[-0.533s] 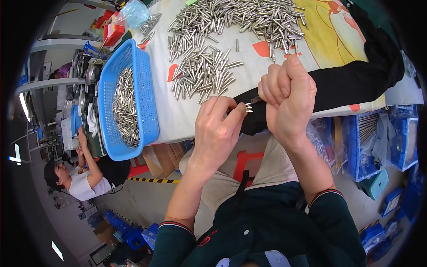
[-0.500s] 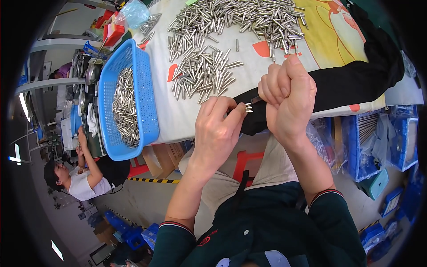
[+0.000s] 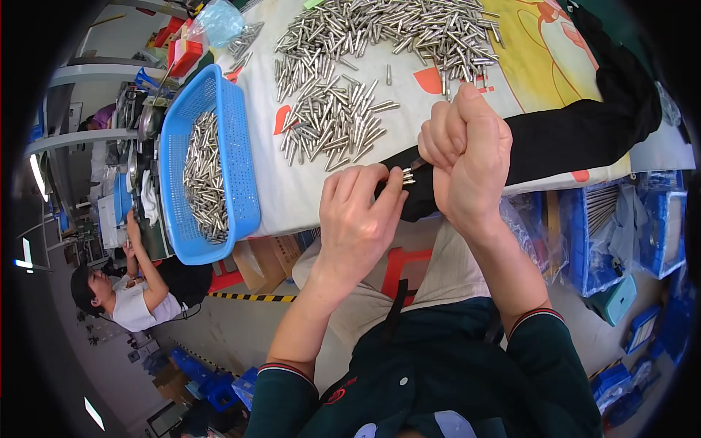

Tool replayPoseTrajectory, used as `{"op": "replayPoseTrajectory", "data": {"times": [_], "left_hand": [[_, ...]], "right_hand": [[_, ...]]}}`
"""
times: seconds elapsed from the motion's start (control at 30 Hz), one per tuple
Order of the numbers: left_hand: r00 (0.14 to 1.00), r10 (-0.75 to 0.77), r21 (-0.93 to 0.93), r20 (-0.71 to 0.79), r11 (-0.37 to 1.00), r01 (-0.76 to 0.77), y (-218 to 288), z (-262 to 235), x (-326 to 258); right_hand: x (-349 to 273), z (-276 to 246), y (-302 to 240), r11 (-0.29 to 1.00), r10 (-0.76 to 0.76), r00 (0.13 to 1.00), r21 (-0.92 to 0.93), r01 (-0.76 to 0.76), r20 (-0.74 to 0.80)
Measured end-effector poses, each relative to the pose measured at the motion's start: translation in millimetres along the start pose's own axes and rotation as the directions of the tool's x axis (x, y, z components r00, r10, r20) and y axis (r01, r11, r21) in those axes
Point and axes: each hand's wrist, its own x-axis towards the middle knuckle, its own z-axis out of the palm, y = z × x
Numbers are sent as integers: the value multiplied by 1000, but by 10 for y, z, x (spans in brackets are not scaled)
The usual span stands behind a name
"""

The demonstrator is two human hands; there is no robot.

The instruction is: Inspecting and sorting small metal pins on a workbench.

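Note:
My left hand is closed, pinching several small silvery metal pins between thumb and fingers, their ends poking out to the right. My right hand makes a fist around a thin, flat, dark tool; only a short piece of this tool shows, its tip by the pins, and its handle is hidden. Both hands are over a black cloth lying along the table's near edge. Beyond them a heap of similar metal pins lies on the patterned white tablecloth.
Left of the heap stands a blue perforated basket part-filled with pins. A larger pile of pins covers the far side. Blue crates stand at the right below table height. A co-worker sits at the far left.
My right hand has shifted slightly left, bringing the tool closer to the pins. The fingers of my left hand have moved a little, still holding the pins.

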Motion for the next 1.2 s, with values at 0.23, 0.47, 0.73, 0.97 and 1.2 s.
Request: {"op": "replayPoseTrajectory", "data": {"times": [0.23, 0.47, 0.73, 0.97, 1.2], "left_hand": [[999, -5, 26, 49, 1000, 3, -14, -20, -76], [997, -3, 44, 81, 999, -1, -28, 3, -199], [992, -57, 104, 109, 994, 45, 41, 30, -250], [991, -60, 90, 116, 995, 50, 28, 36, -275], [991, -58, 96, 121, 994, 47, 26, 34, -278]], "right_hand": [[-79, 64, 72, 976, -95, 991, -189, 111, 89], [-105, 81, 120, 937, -124, 981, -308, 165, 149], [-69, -58, 15, 997, -31, 999, 71, 32, -28], [-64, -40, -2, 995, 7, 999, 99, -3, -42], [-72, -28, -17, 997, 9, 999, 83, -5, -48]]}}
